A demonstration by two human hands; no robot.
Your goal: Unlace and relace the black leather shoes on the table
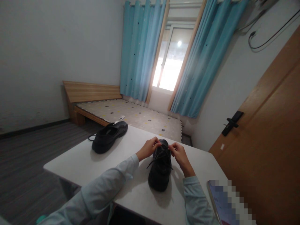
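A black lace-up shoe (160,173) stands on the white table (89,162), heel towards me. My left hand (148,148) pinches a lace at the shoe's far left side. My right hand (180,154) pinches a lace at the far right side. Loose black lace ends trail over the shoe's tongue. A second black shoe (108,137) lies apart at the table's far left, one lace hanging over the edge.
A phone (221,203) lies at the table's near right corner. Behind the table is a low wooden bed (131,115) with a small remote on it. Blue curtains (140,50) frame a bright window. A wooden door (269,140) stands on the right.
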